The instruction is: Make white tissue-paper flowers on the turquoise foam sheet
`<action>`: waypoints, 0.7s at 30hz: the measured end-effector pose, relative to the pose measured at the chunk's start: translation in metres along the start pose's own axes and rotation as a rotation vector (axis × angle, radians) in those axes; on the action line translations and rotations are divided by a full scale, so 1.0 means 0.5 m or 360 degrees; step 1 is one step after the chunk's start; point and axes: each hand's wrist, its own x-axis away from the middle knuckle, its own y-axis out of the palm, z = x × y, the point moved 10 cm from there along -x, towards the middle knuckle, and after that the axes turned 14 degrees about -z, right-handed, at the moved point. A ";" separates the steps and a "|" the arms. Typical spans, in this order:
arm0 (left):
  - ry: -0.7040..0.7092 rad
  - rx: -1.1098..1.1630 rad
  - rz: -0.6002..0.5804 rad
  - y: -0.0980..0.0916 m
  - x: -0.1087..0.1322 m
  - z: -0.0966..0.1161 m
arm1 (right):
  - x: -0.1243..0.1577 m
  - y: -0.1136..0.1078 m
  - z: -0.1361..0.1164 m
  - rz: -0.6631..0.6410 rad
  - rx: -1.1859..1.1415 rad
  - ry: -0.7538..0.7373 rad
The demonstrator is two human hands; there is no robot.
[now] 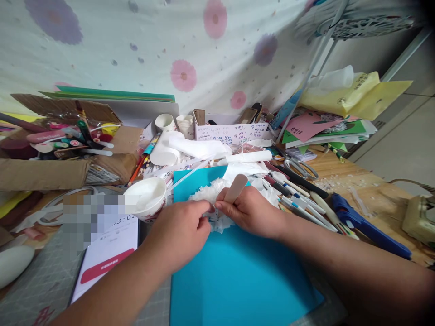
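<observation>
A blue card sheet (238, 276) lies in front of me on the desk. On its far part sits a fluffy white paper piece (210, 192). My left hand (178, 233) is closed, its fingertips pinching the near edge of that white paper. My right hand (249, 210) is closed too, holding a flat wooden stick (236, 188) that points up and away, with its fingertips meeting the left hand's at the white paper.
A white paper bowl (146, 197) stands left of my hands, a phone (105, 258) nearer me. Several pens (299, 206), scissors (301, 168) and a blue glue gun (367, 226) lie to the right. Cardboard boxes (50, 172) with markers fill the left; paper cups (185, 123) stand behind.
</observation>
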 end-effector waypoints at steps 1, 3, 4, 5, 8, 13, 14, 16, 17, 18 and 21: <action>-0.0008 0.0005 0.0014 -0.002 0.001 -0.001 | 0.001 0.002 0.000 0.0001 0.0003 -0.0017; -0.0003 0.0019 0.0014 -0.001 0.002 -0.002 | 0.004 0.005 -0.003 -0.0010 -0.0010 -0.0058; 0.0006 0.0026 0.0004 0.000 0.002 -0.002 | 0.006 0.007 -0.005 -0.0018 -0.0028 -0.0082; 0.0012 0.0032 -0.0009 0.003 0.002 -0.002 | 0.008 0.007 -0.007 -0.0019 -0.0055 -0.0108; 0.0016 0.0058 -0.0053 0.010 0.002 -0.004 | 0.022 -0.007 -0.010 0.0073 -0.0163 -0.0157; -0.0011 0.0112 -0.0139 0.011 0.003 -0.001 | 0.074 -0.088 0.029 0.0521 -0.0486 -0.0076; -0.0014 0.0118 -0.0164 0.010 0.004 0.001 | 0.085 -0.106 0.039 0.0582 -0.0498 -0.0045; -0.0010 0.0130 -0.0213 0.009 0.006 0.007 | 0.102 -0.134 0.053 0.0598 -0.0329 0.0049; -0.0009 0.0136 -0.0231 0.009 0.007 0.009 | 0.108 -0.144 0.059 0.0564 -0.0200 0.0103; -0.0010 0.0141 -0.0245 0.009 0.008 0.010 | 0.111 -0.149 0.065 0.0503 -0.0078 0.0160; -0.0010 0.0145 -0.0266 0.011 0.008 0.011 | 0.111 -0.142 0.085 0.0254 0.0139 0.0287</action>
